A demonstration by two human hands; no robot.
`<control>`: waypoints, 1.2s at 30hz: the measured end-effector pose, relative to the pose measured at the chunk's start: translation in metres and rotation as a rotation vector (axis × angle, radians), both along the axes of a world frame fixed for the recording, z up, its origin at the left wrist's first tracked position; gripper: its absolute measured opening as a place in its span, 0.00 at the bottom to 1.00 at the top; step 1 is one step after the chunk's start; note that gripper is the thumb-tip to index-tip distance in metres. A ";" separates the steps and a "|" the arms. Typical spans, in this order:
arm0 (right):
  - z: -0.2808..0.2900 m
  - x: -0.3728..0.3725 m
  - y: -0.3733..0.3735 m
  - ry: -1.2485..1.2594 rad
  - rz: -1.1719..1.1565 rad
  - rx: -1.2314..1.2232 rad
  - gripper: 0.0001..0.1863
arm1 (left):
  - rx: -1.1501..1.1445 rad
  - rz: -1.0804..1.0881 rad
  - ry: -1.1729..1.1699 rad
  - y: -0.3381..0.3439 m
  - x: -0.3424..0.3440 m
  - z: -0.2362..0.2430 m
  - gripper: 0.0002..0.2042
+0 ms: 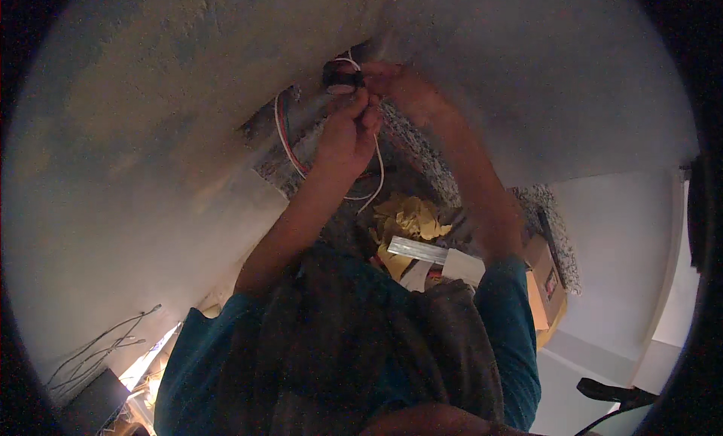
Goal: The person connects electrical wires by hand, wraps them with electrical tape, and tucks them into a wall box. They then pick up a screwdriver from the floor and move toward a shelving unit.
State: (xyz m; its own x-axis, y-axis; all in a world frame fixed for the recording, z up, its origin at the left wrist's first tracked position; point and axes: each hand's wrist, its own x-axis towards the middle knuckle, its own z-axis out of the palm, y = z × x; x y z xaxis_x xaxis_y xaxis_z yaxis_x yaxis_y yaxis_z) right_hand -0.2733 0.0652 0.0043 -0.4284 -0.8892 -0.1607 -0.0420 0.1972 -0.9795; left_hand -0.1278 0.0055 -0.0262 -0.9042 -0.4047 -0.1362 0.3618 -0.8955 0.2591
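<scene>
One black roll [332,76] is at my fingertips, in front of the wall [151,135]. My left hand [350,129] has its fingers bunched just below it; my right hand [410,91] reaches its right side. I can't tell which grips it. A white wire [382,165] hangs below. Yellow paper [410,214] lies beside the speckled slab's left edge [446,186], a box [536,257] near its right end.
</scene>
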 end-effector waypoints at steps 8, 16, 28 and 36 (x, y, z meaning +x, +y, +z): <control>-0.024 -0.013 0.006 0.354 -0.028 -0.080 0.18 | -0.061 -0.044 0.037 -0.003 -0.003 -0.030 0.04; 0.047 0.056 0.000 1.255 -0.082 -0.161 0.20 | -0.031 0.153 -0.102 0.004 -0.009 -0.032 0.14; 0.069 0.008 0.009 0.726 0.224 0.008 0.17 | -0.638 0.074 -0.312 -0.033 0.018 0.005 0.06; 0.008 0.008 0.027 0.353 -0.089 -0.263 0.14 | -0.263 -0.139 -0.199 -0.040 0.017 0.013 0.03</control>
